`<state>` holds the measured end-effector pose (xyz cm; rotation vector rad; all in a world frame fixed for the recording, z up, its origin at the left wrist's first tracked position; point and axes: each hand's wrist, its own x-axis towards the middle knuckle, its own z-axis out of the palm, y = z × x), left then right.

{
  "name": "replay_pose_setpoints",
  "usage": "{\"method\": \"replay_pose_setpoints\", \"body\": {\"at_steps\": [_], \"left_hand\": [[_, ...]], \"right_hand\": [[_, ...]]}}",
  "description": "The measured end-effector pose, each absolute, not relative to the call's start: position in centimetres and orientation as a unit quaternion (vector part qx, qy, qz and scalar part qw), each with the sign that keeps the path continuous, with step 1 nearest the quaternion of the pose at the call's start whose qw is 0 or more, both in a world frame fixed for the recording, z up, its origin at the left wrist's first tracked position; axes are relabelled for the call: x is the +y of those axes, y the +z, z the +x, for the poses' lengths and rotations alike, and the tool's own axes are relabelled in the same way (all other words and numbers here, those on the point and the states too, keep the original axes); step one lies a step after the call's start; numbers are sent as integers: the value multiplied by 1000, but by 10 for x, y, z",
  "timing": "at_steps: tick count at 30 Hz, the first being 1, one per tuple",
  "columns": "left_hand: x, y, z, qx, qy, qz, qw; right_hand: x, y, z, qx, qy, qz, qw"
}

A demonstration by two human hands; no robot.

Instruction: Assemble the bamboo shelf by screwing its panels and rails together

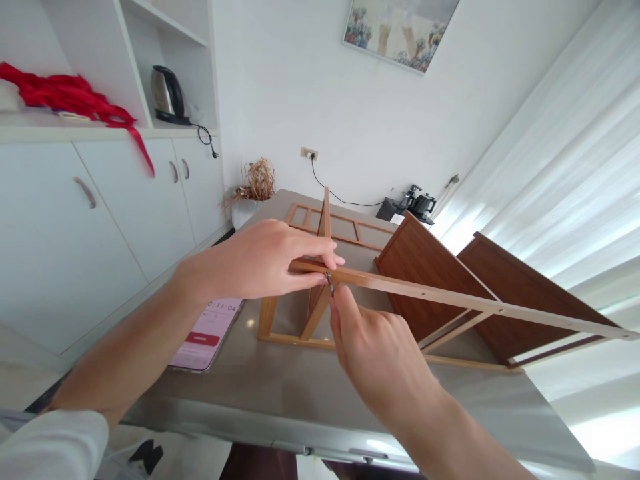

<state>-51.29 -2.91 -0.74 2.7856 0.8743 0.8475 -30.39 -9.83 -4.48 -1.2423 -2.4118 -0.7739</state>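
A wooden shelf frame [400, 283] lies on its side, with brown panels [430, 267] standing up between its side rails. My left hand [265, 260] grips the near end of the upper rail, thumb on the near face and fingers over the top. My right hand [373, 337] is closed on a small metal hex key [330, 285], whose tip meets a bolt in the rail beside my left fingertips. Most of the key is hidden in my right fingers.
A separate wooden ladder-like frame [345, 228] lies at the back of the grey table [290, 380]. A phone showing a timer [205, 337] rests by the left edge. Behind are a dried plant [257, 180] and a black kettle set [413, 203]. White cabinets [115, 200] stand left.
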Motion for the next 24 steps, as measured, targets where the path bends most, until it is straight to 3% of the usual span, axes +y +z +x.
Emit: {"method": "replay_pose_setpoints", "body": {"at_steps": [5, 11, 24], "left_hand": [[-29, -7, -513, 287, 276, 916, 49], [-28, -8, -513, 292, 278, 914, 49], [-28, -9, -513, 286, 278, 916, 55]], "right_hand": [[-103, -29, -301, -828, -372, -406, 101], [-106, -24, -302, -817, -410, -402, 46], [-105, -23, -298, -823, -397, -403, 58]]}}
